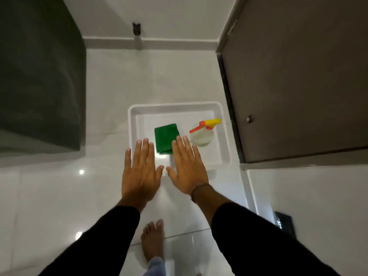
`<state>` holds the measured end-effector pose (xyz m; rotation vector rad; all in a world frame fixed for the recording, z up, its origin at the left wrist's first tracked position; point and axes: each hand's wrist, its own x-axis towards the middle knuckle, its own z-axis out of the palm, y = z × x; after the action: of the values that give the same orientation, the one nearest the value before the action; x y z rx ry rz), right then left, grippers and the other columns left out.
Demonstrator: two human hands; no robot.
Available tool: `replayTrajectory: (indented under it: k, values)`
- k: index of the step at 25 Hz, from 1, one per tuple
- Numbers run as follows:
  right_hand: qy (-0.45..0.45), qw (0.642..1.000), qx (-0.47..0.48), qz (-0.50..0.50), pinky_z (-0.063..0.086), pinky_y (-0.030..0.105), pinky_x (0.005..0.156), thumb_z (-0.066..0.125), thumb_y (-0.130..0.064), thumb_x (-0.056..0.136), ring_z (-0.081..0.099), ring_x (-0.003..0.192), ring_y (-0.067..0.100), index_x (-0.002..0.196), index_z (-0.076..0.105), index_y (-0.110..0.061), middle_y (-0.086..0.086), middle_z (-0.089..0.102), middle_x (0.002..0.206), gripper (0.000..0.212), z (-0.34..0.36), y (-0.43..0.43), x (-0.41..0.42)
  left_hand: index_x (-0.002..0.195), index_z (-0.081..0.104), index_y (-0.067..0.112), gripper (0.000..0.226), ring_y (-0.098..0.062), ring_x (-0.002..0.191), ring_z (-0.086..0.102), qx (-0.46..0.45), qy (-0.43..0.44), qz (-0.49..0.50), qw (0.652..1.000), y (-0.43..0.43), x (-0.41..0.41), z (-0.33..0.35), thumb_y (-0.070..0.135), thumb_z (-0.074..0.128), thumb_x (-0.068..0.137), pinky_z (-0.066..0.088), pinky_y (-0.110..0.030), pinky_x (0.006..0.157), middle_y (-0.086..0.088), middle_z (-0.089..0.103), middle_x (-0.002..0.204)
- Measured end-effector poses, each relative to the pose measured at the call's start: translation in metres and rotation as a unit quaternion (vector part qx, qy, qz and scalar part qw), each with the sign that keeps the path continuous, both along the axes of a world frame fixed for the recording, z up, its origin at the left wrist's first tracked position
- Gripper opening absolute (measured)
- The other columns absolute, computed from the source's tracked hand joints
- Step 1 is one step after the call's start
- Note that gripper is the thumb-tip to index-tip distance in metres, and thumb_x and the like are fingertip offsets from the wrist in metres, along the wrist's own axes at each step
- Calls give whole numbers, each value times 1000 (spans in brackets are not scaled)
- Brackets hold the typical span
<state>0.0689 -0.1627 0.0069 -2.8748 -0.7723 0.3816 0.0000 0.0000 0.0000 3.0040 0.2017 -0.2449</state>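
A white plastic tray [133,124] lies on the glossy white floor below me. In it sit a folded green cloth [164,135] and, to its right, a clear spray bottle [202,136] with a yellow and red trigger head. My left hand [140,172] and my right hand [188,168] are stretched out flat, palms down and fingers straight, side by side in the air above the tray's near edge. Neither hand holds anything. The right hand's fingers overlap the cloth's right corner in the picture.
A dark green cabinet side [39,76] stands at the left. A brown door [298,76] with a small round knob stands at the right. A door stopper [136,28] sticks up by the far wall. My bare foot [152,240] rests on the tiles below.
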Motion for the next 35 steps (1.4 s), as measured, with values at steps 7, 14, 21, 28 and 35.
replayTrajectory:
  k: [7,14,21,28,35]
  values:
    - [26,997,-45,50,5,50,130,49,-59,91,-5,160,32,163,5,-6,16,1,173,100,-102,59,74,171,21,-1,71,-44,168,19,30,42,-11,999,26,49,-77,37,26,112,21,-64,136,-25,23,181]
    - [53,995,-68,55,7,49,130,53,-39,97,-2,159,34,163,1,-5,17,1,173,90,-137,58,79,172,17,-1,81,-42,171,11,30,53,-29,998,28,52,-96,33,21,99,16,-61,137,-24,15,183]
    - [13,990,-109,87,6,47,128,41,-10,107,1,159,37,161,-1,0,22,1,172,70,-134,57,87,171,19,-3,81,-43,170,14,29,37,-22,999,26,51,-91,28,33,97,17,-61,137,-26,17,182]
    - [-39,992,-56,104,24,48,127,17,-5,105,22,155,41,158,19,5,27,25,166,54,-71,20,37,170,23,-3,83,-43,169,18,20,37,-6,999,10,24,-33,29,50,98,19,-61,137,-26,22,180]
    - [-13,999,-30,23,37,46,120,58,-16,91,41,147,38,154,34,1,24,43,159,69,7,-95,-82,169,30,-1,87,-42,168,24,-14,49,-50,997,-84,-40,35,31,63,95,20,-61,136,-25,28,179]
